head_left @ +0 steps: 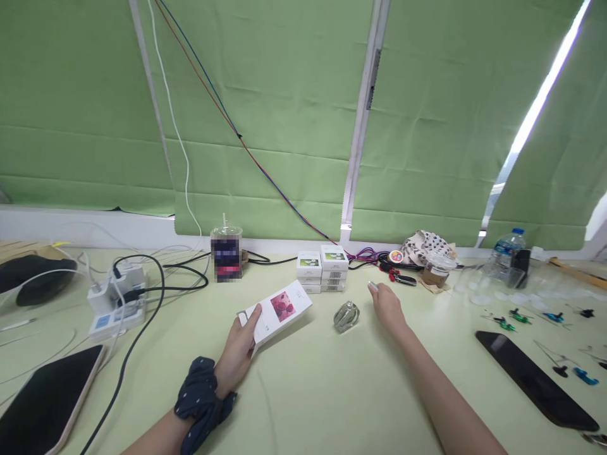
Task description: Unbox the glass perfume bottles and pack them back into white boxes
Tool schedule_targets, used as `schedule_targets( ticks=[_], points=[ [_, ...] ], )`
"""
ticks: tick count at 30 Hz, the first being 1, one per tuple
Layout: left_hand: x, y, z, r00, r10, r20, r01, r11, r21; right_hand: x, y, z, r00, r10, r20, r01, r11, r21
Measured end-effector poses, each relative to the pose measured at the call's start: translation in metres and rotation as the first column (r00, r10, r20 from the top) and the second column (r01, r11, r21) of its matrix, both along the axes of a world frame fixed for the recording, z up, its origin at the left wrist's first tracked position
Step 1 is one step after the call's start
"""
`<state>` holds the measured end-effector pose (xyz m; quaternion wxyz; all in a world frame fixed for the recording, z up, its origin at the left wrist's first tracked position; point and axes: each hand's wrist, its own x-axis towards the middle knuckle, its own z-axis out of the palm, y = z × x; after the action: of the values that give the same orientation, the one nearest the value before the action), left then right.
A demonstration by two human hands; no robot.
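My left hand [244, 341], a dark scrunchie on its wrist, grips the lower end of a white carton [279, 314] with a red flower picture. The carton is tilted above the table, and its near end looks open. To its right a small clear glass bottle [346, 316] rests on the table, apart from both hands. Beyond the bottle, my right hand [387, 306] is closed near the tabletop. A small pale, shiny piece shows at its fingertips; what it is I cannot make out.
Small white boxes [321, 270] are stacked at the back, left of a cable bundle [365, 255]. A cup with a straw [226, 256] stands further left. A power strip [118, 316] and a tablet [52, 398] lie left. A black phone-like slab [533, 379] lies right, near several small coloured parts.
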<state>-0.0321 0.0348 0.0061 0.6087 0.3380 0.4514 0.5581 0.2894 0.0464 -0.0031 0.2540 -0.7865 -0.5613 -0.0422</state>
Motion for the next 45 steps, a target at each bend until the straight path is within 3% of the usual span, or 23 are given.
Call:
schedule_targets(
  ticks=[4,8,16,22,34,45],
  points=[
    [0.000,0.001,-0.001,1.000,0.025,0.004,-0.025,1.000,-0.001,0.035,-0.002,-0.014,0.996,-0.093,-0.018,0.087,0.972,-0.217],
    [-0.001,0.004,-0.004,0.999,0.036,-0.019,-0.035,0.999,0.009,0.044,-0.002,-0.024,0.994,-0.110,-0.009,0.103,0.955,-0.279],
    [-0.002,0.007,-0.008,0.998,0.059,-0.019,-0.059,0.998,-0.006,0.024,0.002,-0.037,0.981,-0.157,0.110,0.172,0.974,-0.145],
    [-0.002,0.007,-0.007,0.998,0.060,-0.001,-0.060,0.998,-0.004,0.024,0.001,-0.039,0.982,-0.158,0.100,0.168,0.981,-0.099],
    [-0.007,0.015,-0.016,0.997,0.066,0.040,-0.065,0.998,-0.017,0.027,0.000,-0.040,0.996,-0.061,0.069,0.066,0.995,-0.073],
    [-0.006,0.013,-0.015,0.998,0.057,0.038,-0.056,0.998,-0.019,0.040,0.003,-0.045,0.987,0.089,-0.134,-0.081,0.994,0.068]
  ],
)
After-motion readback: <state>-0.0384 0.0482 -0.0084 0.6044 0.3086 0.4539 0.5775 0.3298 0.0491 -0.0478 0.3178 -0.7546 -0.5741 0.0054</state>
